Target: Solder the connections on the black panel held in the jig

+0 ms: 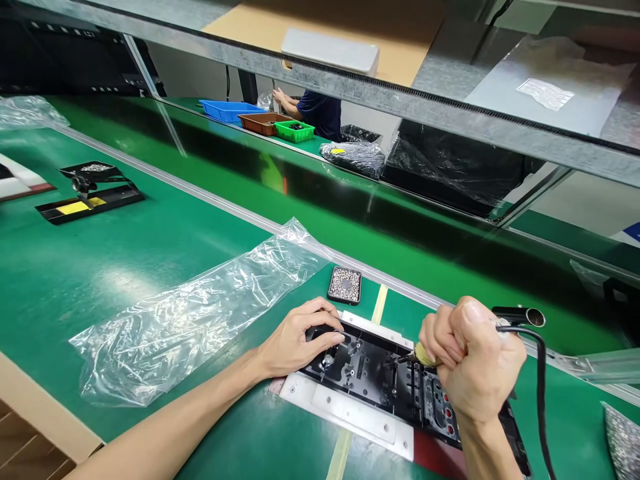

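A long black plastic panel (357,363), its ribs and small posts facing up, lies in a white holding block (350,410) on the green bench. My left hand (305,337) is curled over the panel's left end, thumb inside and fingers by the far edge. In my right fist is a corded soldering iron (424,355) with a yellowish handle. Its thin tip points left and down at the panel's middle; whether it touches cannot be made out. My right hand (473,353) hovers above the panel's right part. A small black tray (345,285) of tiny metal pieces sits just beyond the panel.
A clear plastic bag (200,320) lies left of the panel. Behind my right hand is a metal tube (523,316); the black cord (541,393) hangs at right. A shelf (320,70) crosses above. Farther back, a person (320,113) sits near coloured bins (295,133).
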Tool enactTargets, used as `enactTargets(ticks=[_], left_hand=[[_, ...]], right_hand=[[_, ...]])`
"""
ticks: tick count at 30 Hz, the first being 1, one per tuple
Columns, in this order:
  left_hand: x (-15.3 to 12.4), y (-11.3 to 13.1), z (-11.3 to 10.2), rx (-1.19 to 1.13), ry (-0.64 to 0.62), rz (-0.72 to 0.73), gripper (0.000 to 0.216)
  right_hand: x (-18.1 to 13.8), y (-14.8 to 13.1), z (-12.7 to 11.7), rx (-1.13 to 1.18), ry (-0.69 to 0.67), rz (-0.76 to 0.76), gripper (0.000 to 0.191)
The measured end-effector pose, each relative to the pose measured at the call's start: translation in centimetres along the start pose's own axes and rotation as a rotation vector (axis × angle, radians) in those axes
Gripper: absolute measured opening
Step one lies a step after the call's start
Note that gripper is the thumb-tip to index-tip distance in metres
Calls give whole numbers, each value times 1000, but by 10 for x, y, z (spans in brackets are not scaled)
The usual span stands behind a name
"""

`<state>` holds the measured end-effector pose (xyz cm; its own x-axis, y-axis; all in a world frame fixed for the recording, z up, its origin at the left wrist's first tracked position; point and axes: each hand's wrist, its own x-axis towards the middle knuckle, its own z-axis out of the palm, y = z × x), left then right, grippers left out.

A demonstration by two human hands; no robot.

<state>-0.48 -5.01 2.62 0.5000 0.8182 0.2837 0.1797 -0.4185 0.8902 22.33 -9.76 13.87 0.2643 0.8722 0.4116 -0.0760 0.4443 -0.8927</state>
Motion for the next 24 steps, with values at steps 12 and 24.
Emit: enactTargets(ticks=[12,24], left_hand=[[1,1,0,6,0,17,15],[2,2,0,-7,5,5,14]], right_hand=[[1,0,1,-13,35,36,54],[0,-1,1,-10,42,46,55]])
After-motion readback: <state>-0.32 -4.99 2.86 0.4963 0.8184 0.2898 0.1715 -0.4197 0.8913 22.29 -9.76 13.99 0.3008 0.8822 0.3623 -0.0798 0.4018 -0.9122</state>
